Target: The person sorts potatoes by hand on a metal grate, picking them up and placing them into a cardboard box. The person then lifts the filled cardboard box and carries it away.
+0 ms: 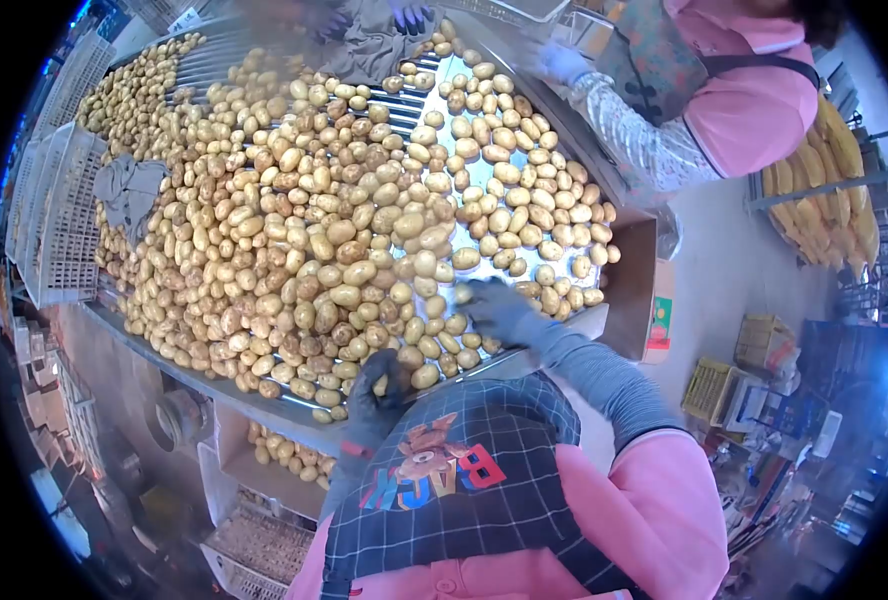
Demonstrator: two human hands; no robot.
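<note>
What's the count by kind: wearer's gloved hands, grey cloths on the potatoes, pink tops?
Wearer's gloved hands: 2 (left hand, right hand)
Grey cloths: 2 (left cloth, far cloth)
Pink tops: 2 (wearer's, co-worker's)
Total: 6
The potatoes are too many to count.

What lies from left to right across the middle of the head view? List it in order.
White plastic crates → grey cloth → heap of potatoes → co-worker's patterned sleeve → yellow produce on the rack.
</note>
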